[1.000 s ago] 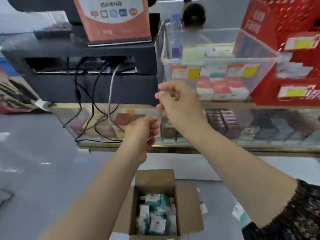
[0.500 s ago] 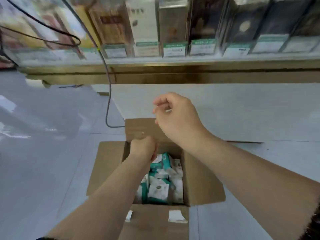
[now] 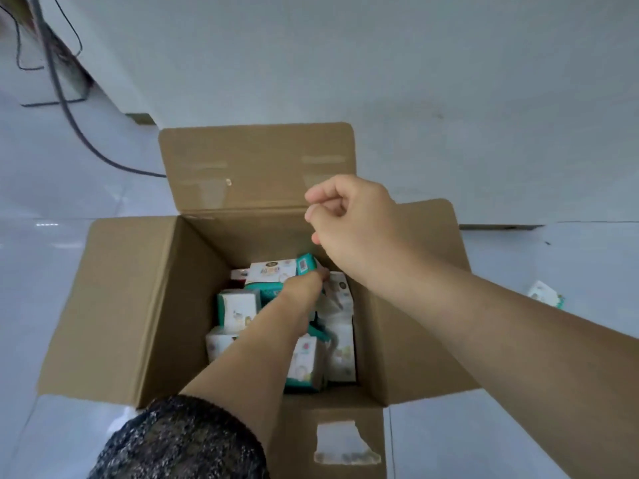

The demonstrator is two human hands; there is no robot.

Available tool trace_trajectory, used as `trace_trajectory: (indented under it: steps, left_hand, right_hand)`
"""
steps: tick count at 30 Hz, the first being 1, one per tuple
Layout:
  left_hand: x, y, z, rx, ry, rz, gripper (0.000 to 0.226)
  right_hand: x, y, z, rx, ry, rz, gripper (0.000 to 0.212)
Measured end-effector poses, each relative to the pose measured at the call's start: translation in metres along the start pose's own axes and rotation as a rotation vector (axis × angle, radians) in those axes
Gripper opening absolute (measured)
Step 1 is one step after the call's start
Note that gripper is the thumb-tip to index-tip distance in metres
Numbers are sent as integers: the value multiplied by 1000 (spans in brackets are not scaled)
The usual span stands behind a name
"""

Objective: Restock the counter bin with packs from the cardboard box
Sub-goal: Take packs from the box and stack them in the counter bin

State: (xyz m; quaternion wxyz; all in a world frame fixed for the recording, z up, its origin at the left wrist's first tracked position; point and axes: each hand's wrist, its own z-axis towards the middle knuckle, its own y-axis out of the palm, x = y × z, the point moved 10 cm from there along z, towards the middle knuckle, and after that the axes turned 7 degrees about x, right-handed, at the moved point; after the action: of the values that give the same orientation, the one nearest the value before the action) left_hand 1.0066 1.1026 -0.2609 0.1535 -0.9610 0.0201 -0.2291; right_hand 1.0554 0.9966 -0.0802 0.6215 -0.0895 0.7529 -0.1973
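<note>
The open cardboard box (image 3: 138, 305) stands on the floor below me with all its flaps folded out. Several white-and-teal packs (image 3: 238, 307) lie jumbled at its bottom. My left hand (image 3: 304, 288) is deep inside the box, its fingertips down among the packs beside a teal-ended pack (image 3: 306, 264). The hand's own back hides its grip. My right hand (image 3: 349, 223) hovers above the box's far right corner with fingers curled and nothing visible in them. The counter bin is out of view.
One loose white-and-teal pack (image 3: 546, 293) lies on the pale floor to the right of the box. Dark cables (image 3: 69, 112) trail down at the upper left. The white counter base (image 3: 380, 63) rises just behind the box.
My view has swung down from the counter shelves to the box. My left hand dropped from above the box into the packs. The right hand stayed curled above it.
</note>
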Motion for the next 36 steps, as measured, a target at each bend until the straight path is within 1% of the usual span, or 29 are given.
trace_trajectory:
  steps: [2, 7, 11, 14, 19, 22, 25, 33, 36]
  left_hand:
    - [-4, 11, 6, -42, -14, -42, 45]
    - [1, 23, 14, -110, 20, -51, 44]
    - [6, -2, 4, -15, 47, 43, 36]
    - [16, -22, -4, -3, 143, 29, 31]
    - [28, -71, -39, 124, 220, -18, 30]
    - [31, -89, -72, 84, 221, -100, 29]
    - [38, -109, -107, 95, 249, -154, 25]
    - [77, -151, -215, 66, 356, -339, 43]
    - [98, -166, -262, 53, 405, -383, 51]
  right_hand:
    - [9, 2, 1, -6, 13, -9, 16]
    - [11, 7, 5, -17, 4, -22, 16]
    - [-4, 6, 7, -16, -17, -30, 17]
    - [-26, 5, 2, -13, -33, -13, 18]
    - [-71, 2, -15, -48, -89, -1, 17]
    - [-98, -6, -29, -72, -102, -1, 15]
    - [-122, -14, -42, -85, -98, -26, 13]
    - [-185, -37, -78, -161, -28, -157, 16]
    - [-214, -52, -89, -158, 15, -198, 19]
